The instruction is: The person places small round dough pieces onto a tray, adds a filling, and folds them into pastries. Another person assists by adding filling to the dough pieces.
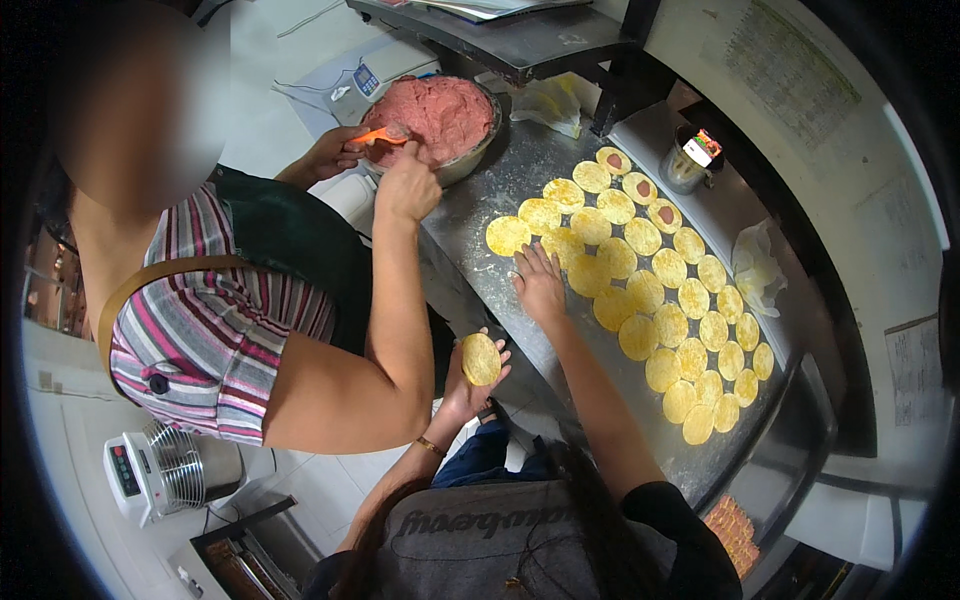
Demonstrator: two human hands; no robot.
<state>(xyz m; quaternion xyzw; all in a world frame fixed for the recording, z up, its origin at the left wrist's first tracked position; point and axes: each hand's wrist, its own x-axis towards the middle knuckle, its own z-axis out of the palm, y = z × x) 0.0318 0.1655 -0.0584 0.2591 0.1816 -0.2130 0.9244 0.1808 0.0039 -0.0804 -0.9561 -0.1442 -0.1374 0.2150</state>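
Observation:
My left hand (462, 385) is palm up off the table's edge, fingers curled round a yellow dough round (481, 360); whether more lie beneath it I cannot tell. My right hand (541, 285) reaches over the metal table (480, 290), its fingers stretched out at the edge of the laid-out rounds. Several flat yellow dough rounds (590, 225) lie there in close rows, some overlapping. Three rounds at the far end carry a dab of pink filling (668, 214).
A co-worker on my left holds an orange-handled utensil (382, 136) over a bowl of pink minced filling (430, 115). Behind it stands a scale (375, 75). A metal container (685, 165) and crumpled plastic (758, 268) line the wall side. A shelf (520, 45) overhangs the far end.

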